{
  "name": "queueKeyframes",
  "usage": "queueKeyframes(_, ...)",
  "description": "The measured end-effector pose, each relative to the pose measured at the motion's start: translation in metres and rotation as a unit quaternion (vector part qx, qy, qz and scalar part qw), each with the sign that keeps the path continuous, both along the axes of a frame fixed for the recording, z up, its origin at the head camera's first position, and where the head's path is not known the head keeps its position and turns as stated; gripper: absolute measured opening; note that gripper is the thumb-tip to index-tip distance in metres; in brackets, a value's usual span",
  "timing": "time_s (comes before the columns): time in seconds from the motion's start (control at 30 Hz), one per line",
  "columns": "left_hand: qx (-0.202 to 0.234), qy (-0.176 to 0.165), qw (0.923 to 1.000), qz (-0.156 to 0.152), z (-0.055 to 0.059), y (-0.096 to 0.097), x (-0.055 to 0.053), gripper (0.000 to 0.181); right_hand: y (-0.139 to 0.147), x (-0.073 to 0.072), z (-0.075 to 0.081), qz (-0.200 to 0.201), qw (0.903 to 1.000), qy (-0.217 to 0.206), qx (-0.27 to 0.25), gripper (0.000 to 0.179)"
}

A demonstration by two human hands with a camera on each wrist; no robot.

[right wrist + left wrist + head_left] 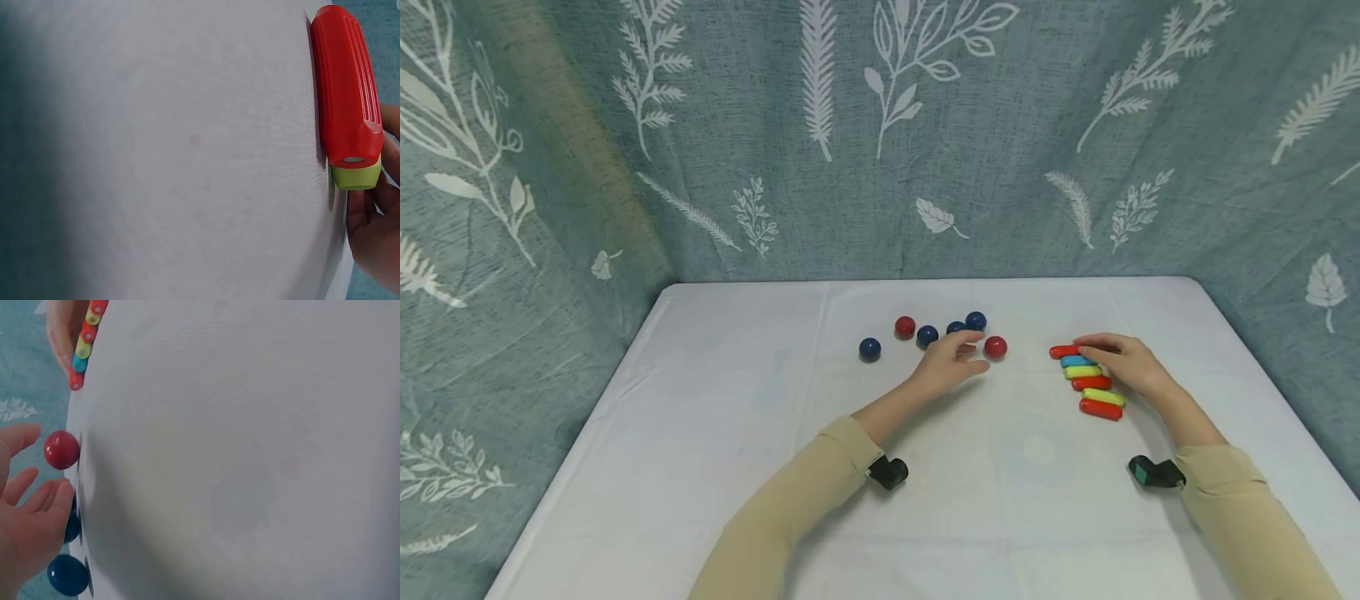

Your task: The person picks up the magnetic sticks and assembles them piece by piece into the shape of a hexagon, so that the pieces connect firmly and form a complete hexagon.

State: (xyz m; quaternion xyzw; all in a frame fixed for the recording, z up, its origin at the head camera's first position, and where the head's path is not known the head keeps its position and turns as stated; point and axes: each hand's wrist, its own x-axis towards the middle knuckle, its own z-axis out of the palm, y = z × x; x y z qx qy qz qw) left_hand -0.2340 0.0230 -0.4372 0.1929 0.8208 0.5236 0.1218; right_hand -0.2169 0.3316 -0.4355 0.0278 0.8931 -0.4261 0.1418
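Observation:
My left hand [946, 365] reaches over the far middle of the table, fingers and thumb spread. A glossy red ball [996, 347] lies just beyond its fingertips, with a gap visible in the left wrist view [61, 450]. At the right, my right hand [1123, 362] pinches the end of the farthest red plastic bar [1063, 352] between thumb and fingers. That bar heads a slanting row with a blue bar [1077, 361], yellow-green bars [1103, 397] and more red ones. The nearest red bar [347, 87] shows ribbed sides in the right wrist view, where the fingertips are hidden.
Several dark blue balls [870, 349] and another red ball [905, 327] lie around the left hand's far side. One blue ball is partly covered by that hand. A white cloth [700, 433] covers the table; a green leaf-patterned curtain [850, 208] hangs behind.

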Motion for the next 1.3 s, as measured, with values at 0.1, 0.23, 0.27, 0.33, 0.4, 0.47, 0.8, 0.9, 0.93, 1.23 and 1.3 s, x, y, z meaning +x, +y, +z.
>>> queueKeyframes(0.1, -0.007, 0.004, 1.0000, -0.003, -0.001, 0.006, -0.002, 0.052, -0.001, 0.000, 0.000, 0.001, 1.0000, -0.003, -0.004, 0.062)
queueKeyframes(0.23, -0.023, 0.020, 0.9995, -0.003, -0.001, 0.013, -0.005, 0.052, -0.003, 0.000, 0.001, -0.001, 1.0000, 0.001, -0.006, 0.061)
queueKeyframes(0.27, -0.031, 0.026, 0.9992, -0.004, -0.001, 0.015, -0.006, 0.052, -0.004, -0.001, 0.000, -0.008, 0.9999, 0.005, -0.005, 0.060)
queueKeyframes(0.33, -0.048, 0.043, 0.9979, -0.005, -0.002, 0.018, -0.008, 0.051, -0.004, -0.001, 0.000, -0.008, 0.9999, 0.010, -0.007, 0.059)
queueKeyframes(0.4, -0.064, 0.059, 0.9962, -0.008, -0.003, 0.021, -0.011, 0.050, -0.004, -0.002, 0.000, -0.010, 0.9998, 0.012, -0.012, 0.058)
queueKeyframes(0.47, -0.073, 0.071, 0.9948, -0.009, -0.004, 0.023, -0.012, 0.048, -0.004, -0.003, 0.000, -0.007, 0.9998, 0.013, -0.014, 0.059)
queueKeyframes(0.8, -0.070, 0.090, 0.9935, 0.007, -0.005, 0.028, -0.010, 0.035, -0.004, -0.002, 0.002, 0.001, 0.9998, 0.011, -0.015, 0.061)
queueKeyframes(0.9, -0.065, 0.087, 0.9940, 0.015, -0.005, 0.028, -0.008, 0.033, -0.004, -0.002, 0.001, 0.002, 0.9998, 0.012, -0.016, 0.062)
queueKeyframes(0.93, -0.062, 0.085, 0.9943, 0.017, -0.005, 0.027, -0.007, 0.033, -0.004, -0.002, 0.001, 0.003, 0.9998, 0.013, -0.016, 0.062)
queueKeyframes(1.23, -0.053, 0.086, 0.9948, 0.008, -0.012, 0.022, -0.006, 0.034, -0.003, 0.000, 0.000, 0.005, 0.9997, 0.018, -0.017, 0.061)
queueKeyframes(1.3, -0.049, 0.082, 0.9954, 0.003, -0.012, 0.018, -0.004, 0.035, -0.003, 0.000, 0.000, 0.006, 0.9997, 0.018, -0.018, 0.061)
